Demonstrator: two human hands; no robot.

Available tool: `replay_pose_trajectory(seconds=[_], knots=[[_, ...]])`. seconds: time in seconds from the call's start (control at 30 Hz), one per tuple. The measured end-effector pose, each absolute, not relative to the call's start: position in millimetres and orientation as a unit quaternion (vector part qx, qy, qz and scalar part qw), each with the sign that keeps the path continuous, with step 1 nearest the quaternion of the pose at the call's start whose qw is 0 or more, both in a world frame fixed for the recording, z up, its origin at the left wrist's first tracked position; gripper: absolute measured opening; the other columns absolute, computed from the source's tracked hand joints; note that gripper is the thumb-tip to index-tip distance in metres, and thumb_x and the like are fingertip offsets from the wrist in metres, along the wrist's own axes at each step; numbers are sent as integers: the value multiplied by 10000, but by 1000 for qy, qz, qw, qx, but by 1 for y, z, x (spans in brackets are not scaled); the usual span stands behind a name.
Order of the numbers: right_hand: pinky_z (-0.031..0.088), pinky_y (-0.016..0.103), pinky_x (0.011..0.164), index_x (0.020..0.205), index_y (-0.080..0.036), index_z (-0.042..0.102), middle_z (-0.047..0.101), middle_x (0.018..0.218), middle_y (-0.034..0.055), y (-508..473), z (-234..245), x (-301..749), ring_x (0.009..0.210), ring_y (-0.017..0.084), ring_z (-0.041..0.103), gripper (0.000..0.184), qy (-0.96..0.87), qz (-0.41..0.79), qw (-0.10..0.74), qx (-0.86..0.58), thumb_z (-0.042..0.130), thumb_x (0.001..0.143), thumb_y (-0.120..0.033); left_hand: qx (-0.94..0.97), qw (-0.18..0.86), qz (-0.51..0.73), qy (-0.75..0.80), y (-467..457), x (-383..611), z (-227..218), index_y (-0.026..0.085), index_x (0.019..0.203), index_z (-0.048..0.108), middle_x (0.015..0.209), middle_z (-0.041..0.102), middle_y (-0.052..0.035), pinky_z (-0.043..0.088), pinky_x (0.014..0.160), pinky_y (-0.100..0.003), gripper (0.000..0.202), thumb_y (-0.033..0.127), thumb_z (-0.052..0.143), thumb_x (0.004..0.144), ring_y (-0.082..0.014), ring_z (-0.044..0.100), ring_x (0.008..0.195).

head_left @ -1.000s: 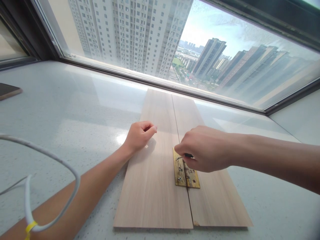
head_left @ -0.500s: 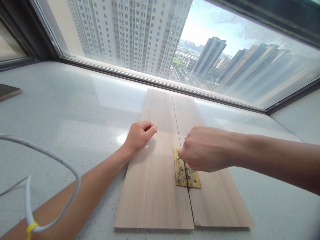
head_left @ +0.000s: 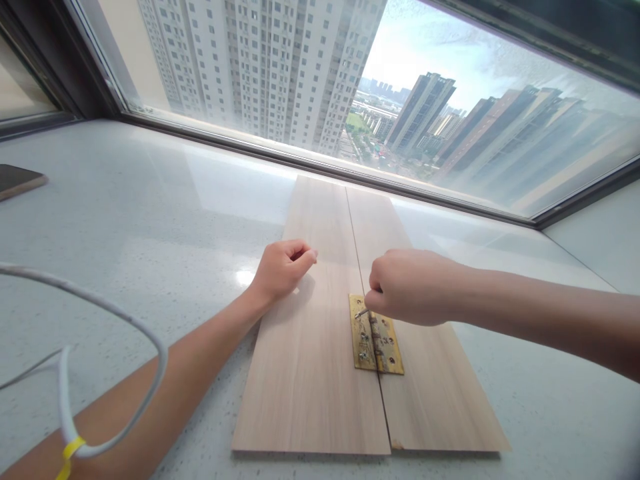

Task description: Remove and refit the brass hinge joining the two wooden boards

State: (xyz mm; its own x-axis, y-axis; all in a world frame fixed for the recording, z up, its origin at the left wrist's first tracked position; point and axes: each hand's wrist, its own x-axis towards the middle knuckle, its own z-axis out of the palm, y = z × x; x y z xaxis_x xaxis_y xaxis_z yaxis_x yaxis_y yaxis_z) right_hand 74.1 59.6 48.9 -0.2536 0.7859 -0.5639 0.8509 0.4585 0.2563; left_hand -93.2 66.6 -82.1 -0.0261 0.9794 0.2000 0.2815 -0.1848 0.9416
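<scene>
Two pale wooden boards, the left board (head_left: 305, 373) and the right board (head_left: 445, 400), lie side by side with a narrow gap between them. A worn brass hinge (head_left: 376, 347) lies flat across the gap, with several screw heads or holes showing. My right hand (head_left: 415, 287) is closed in a fist around a thin metal tool (head_left: 363, 312); its slim silver end reaches the hinge's upper left screw spot, and the rest is hidden in the fist. Resting on the left board, my left hand (head_left: 285, 268) is curled with thumb against fingers; what it holds, if anything, is hidden.
The boards lie on a white speckled sill (head_left: 175, 267) below a large window (head_left: 310, 80). A white cable (head_left: 125, 320) with a yellow tie loops over my left forearm. At the far left edge lies a dark flat object (head_left: 20, 180).
My right hand has lifted slightly and turned, so the tool's silver end and more of the hinge now show. My left hand has stayed in place on the board.
</scene>
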Motion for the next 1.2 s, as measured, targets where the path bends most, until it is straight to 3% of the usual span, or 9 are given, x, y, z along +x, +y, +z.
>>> replay_pose_trajectory(seconds=[0.23, 0.3, 0.4, 0.47, 0.53, 0.67, 0.8, 1.07, 1.2], knots=[[218, 291, 497, 533, -162, 556, 540, 492, 34, 55, 47, 84, 443, 109, 383, 190, 923, 62, 342, 166, 491, 710, -136, 599, 357, 484, 529, 66, -92, -82, 156, 598, 614, 473, 427, 59, 307, 465, -221, 267, 337, 552, 785, -78, 367, 460], [216, 292, 503, 561, -166, 559, 544, 505, 27, 53, 47, 86, 449, 107, 373, 172, 931, 44, 310, 189, 489, 717, -152, 598, 358, 482, 531, 67, -92, -83, 156, 604, 616, 478, 426, 59, 302, 461, -219, 267, 342, 554, 786, -77, 366, 463], [248, 277, 484, 628, -183, 568, 550, 540, 20, 48, 47, 85, 458, 111, 398, 206, 886, -48, 227, 401, 447, 780, -251, 600, 357, 479, 531, 67, -92, -83, 156, 613, 622, 481, 426, 59, 294, 459, -221, 269, 346, 549, 788, -78, 364, 463], [275, 269, 462, 619, -188, 540, 546, 556, 23, 48, 46, 84, 457, 114, 413, 316, 814, -121, 199, 532, 380, 839, -351, 606, 350, 480, 529, 67, -93, -83, 155, 610, 624, 479, 429, 59, 299, 473, -225, 272, 343, 544, 790, -77, 366, 464], [293, 283, 455, 559, -187, 492, 530, 555, 42, 51, 45, 85, 461, 129, 425, 445, 771, -111, 217, 589, 312, 864, -456, 610, 344, 480, 529, 67, -93, -83, 155, 605, 624, 476, 433, 60, 307, 488, -229, 272, 340, 543, 788, -78, 369, 465], [306, 311, 472, 515, -190, 477, 506, 545, 71, 59, 46, 88, 501, 176, 469, 433, 774, 9, 277, 570, 350, 827, -463, 608, 343, 479, 532, 67, -93, -82, 158, 600, 621, 468, 430, 61, 306, 488, -233, 271, 342, 545, 784, -81, 365, 460], [276, 300, 451, 514, -186, 516, 501, 529, 67, 57, 48, 84, 468, 164, 453, 397, 814, 10, 290, 504, 363, 822, -384, 610, 342, 481, 529, 67, -94, -81, 158, 600, 621, 472, 432, 59, 307, 493, -234, 271, 341, 543, 784, -83, 370, 466], [228, 302, 514, 597, -164, 607, 583, 573, 62, 63, 52, 94, 479, 136, 453, 428, 922, 49, 318, 216, 373, 902, -352, 611, 341, 481, 529, 68, -93, -82, 157, 599, 624, 467, 431, 56, 306, 494, -238, 269, 338, 539, 780, -87, 373, 464], [234, 287, 488, 608, -179, 568, 559, 572, 39, 61, 51, 92, 486, 130, 441, 387, 905, 12, 276, 323, 435, 866, -435, 610, 341, 480, 530, 67, -94, -82, 156, 605, 623, 475, 432, 58, 309, 506, -239, 264, 331, 540, 784, -83, 375, 472]])
